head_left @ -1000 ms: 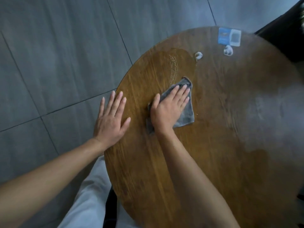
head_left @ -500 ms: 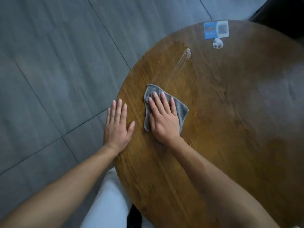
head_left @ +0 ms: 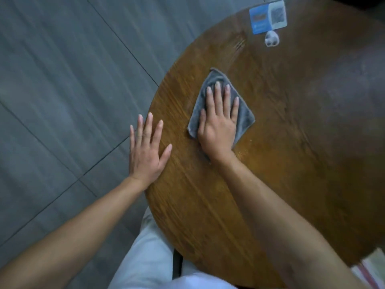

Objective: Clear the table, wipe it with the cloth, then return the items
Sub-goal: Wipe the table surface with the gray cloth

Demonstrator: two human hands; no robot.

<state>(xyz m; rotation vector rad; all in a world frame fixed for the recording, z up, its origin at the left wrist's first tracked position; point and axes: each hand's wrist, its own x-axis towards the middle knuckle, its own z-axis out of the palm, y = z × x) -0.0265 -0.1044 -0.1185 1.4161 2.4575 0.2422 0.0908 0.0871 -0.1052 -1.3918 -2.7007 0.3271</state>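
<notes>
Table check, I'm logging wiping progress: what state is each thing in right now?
Table: wooden, round, being wiped.
Cloth: flat on the table under the right hand.
Right hand: fingers straight, pressing the cloth.
Left hand: flat on the table edge.
Card: lying at the far edge.
Small white object: beside the card.

No text can be read. The only printed thing is a blue and white card (head_left: 268, 16) lying at the far edge of the table (head_left: 291, 163). Its blue half carries an orange band and some pale lines of print, all too blurred to make out. Its white half bears a dark speckled square that looks like a QR code. The small white object (head_left: 271, 39) just beside the card shows no marking.
</notes>
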